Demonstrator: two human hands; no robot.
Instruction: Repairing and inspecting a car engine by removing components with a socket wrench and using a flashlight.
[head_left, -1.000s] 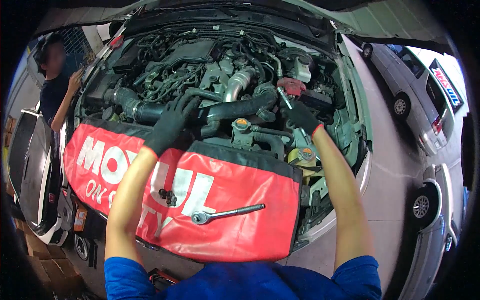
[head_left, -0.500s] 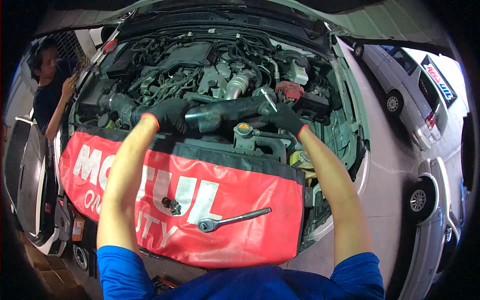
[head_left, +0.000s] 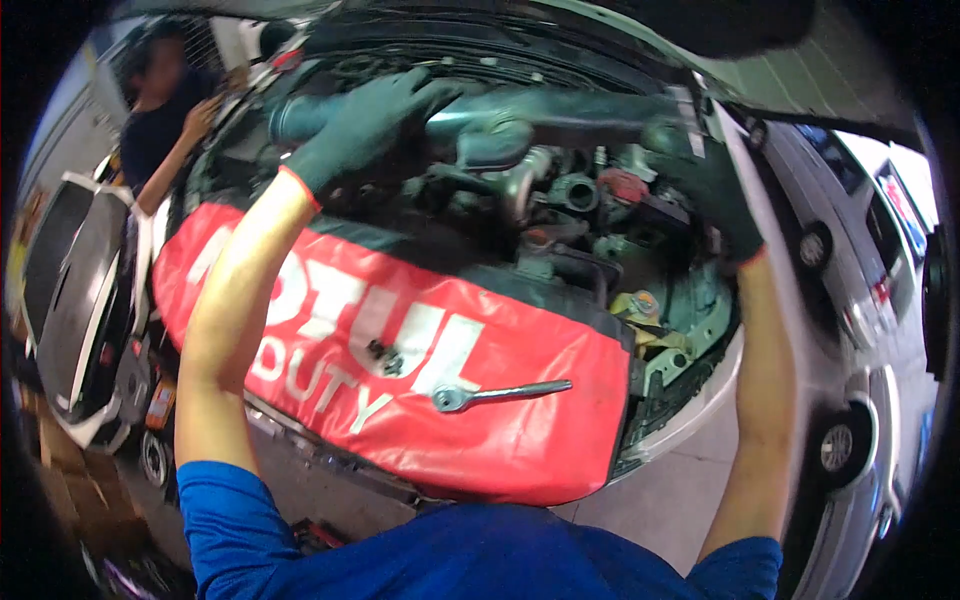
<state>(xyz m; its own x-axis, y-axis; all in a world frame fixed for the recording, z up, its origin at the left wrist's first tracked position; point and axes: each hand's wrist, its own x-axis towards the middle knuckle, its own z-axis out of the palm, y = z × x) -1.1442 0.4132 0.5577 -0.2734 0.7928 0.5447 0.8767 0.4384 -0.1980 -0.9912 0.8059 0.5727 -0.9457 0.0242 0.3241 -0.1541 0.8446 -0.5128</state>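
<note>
The gloved left hand [head_left: 365, 125] clasps one end of the big black air duct [head_left: 560, 110], raised above the engine; the gloved right hand [head_left: 705, 185] grips the other end, sharing its weight. A ratchet [head_left: 497, 393] lies handy on the red fender cover [head_left: 420, 370].

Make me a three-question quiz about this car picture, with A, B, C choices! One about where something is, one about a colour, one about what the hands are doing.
1. Where does the silver metal ratchet wrench lie?
A. on the floor
B. on the red padded fender cover
C. in a hand

2. What colour are the person's sleeves?
A. blue
B. yellow
C. white

3. What are the left hand and right hand doing?
A. resting on the cover
B. holding the wrench
C. gripping the long dark intake pipe

Answers: 1 B, the wrench rests flat on the cover. 2 A, both sleeves at the bottom are blue. 3 C, both gloved hands wrap the pipe above the engine.
</note>
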